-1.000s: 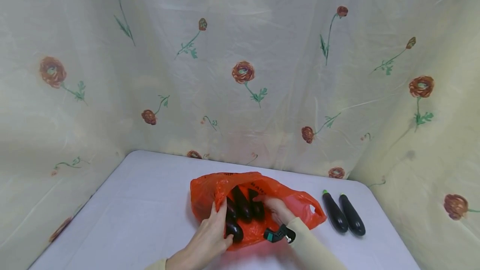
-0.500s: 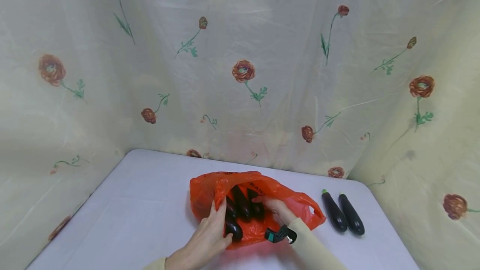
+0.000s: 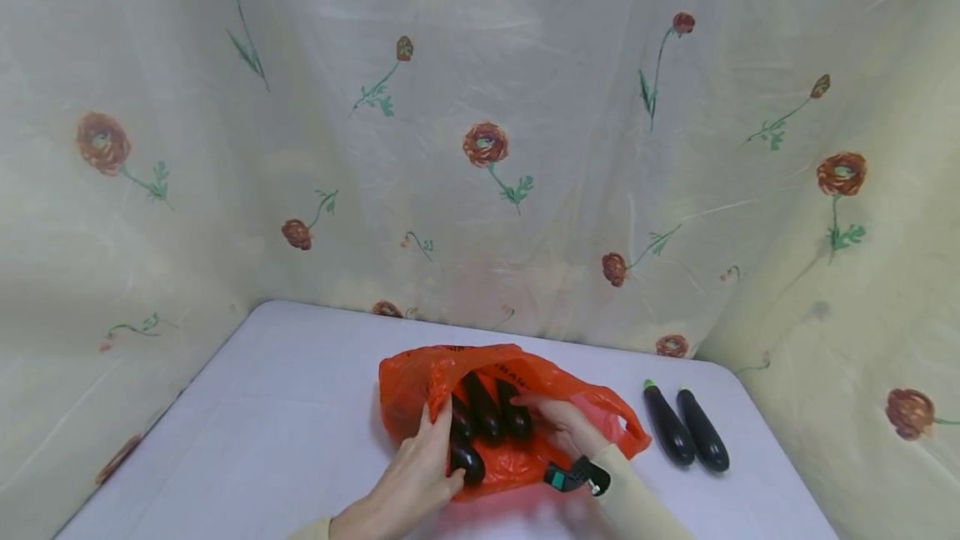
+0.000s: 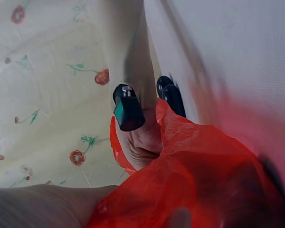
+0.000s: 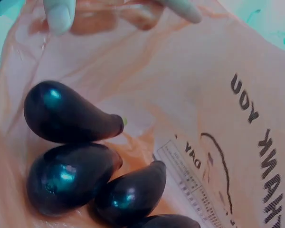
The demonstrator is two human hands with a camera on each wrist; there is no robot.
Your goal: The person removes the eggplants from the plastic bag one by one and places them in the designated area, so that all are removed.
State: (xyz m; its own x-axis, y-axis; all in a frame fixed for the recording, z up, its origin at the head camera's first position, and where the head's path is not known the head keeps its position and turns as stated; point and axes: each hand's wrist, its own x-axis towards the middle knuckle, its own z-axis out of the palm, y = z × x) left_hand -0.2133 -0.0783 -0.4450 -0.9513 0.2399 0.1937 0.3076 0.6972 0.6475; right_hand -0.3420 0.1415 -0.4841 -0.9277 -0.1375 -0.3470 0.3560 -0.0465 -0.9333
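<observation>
left hand (image 3: 414,475) grips the near-left edge of an orange-red plastic bag (image 3: 403,390) that lies on its side, mouth toward the person; right hand (image 3: 564,425) reaches inside, its fingertips touching the rightmost of four dark eggplants (image 3: 483,415), though i cannot tell whether it grips it. those four lie side by side in the bag, rounded ends toward the mouth. right of the bag, two loose eggplants (image 3: 670,425) rest on the white-covered table (image 3: 300,415). a black device (image 3: 576,475) sits on the right wrist, and a flowered curtain (image 3: 375,215) hangs behind
</observation>
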